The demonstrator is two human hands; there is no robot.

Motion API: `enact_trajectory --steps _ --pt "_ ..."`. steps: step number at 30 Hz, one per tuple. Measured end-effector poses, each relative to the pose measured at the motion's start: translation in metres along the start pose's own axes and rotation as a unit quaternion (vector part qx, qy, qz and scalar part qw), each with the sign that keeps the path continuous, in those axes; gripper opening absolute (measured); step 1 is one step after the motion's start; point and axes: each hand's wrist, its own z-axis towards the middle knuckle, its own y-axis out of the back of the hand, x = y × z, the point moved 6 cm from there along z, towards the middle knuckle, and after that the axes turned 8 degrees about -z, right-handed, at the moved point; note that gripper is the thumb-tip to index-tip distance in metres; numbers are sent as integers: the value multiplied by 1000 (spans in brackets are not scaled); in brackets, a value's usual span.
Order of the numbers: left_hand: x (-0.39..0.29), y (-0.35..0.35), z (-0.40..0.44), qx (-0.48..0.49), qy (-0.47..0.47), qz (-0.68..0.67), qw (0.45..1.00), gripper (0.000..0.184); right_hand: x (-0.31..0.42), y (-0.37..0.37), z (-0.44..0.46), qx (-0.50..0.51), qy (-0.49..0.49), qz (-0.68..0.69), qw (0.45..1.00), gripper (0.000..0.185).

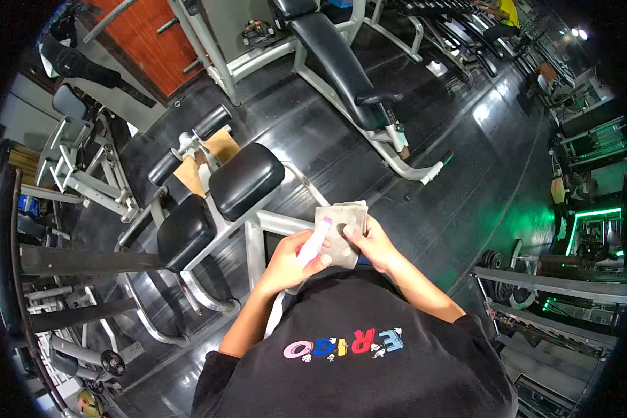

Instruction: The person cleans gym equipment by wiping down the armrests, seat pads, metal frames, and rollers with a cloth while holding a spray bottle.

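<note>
A folded grey cloth is held in front of my chest, with a small dark spot on its face. My right hand grips its right side, the thumb pressed flat on top. In my left hand, closed, is a slim white object with a pink end; its exact kind is unclear. That object lies against the cloth's left edge, and the left fingertips are close to the cloth or touching it. Part of the left fingers is hidden behind the white object.
Just ahead to the left stands a gym bench with black pads and a grey metal frame. An adjustable black bench is farther forward. A metal rack is on the right. A person in a yellow top is far off at upper right.
</note>
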Motion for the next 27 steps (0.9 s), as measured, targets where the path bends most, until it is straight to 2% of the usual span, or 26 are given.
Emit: enact_trajectory --steps 6,9,11,12,14,17,18,19,21,22,23,25,27 --pt "-2 -37 30 -4 -2 81 997 37 -9 48 5 64 -29 14 997 45" --pt "10 -72 56 -45 22 38 998 40 -18 98 7 85 -47 35 995 44" --pt "16 -102 86 -49 53 18 997 42 -14 141 7 64 -21 94 993 44" --pt "14 -121 101 -42 54 18 997 43 -15 163 4 66 -22 100 993 44" --pt "15 -157 134 -9 73 35 997 46 -27 212 2 57 -85 164 981 42" --pt "11 -203 179 37 108 76 991 46 -47 274 0 63 -103 228 966 39" --pt "6 -218 193 58 82 90 991 45 -54 292 -3 74 -105 174 976 49" --pt "0 -230 206 78 53 105 990 44 -52 307 -10 79 -103 170 977 49" --pt "-4 -242 226 88 37 114 989 44 -48 328 -17 63 -124 336 932 78" --pt "-4 -250 234 110 22 89 990 44 -38 338 -18 24 -144 297 944 104" --pt "-6 -256 242 131 6 66 989 44 -43 345 -18 29 -151 353 923 109" --pt "-9 -261 255 127 11 45 991 45 -37 355 -7 13 -134 297 945 111" --pt "-6 -260 264 121 -4 78 990 47 -25 352 5 41 -111 291 949 107"
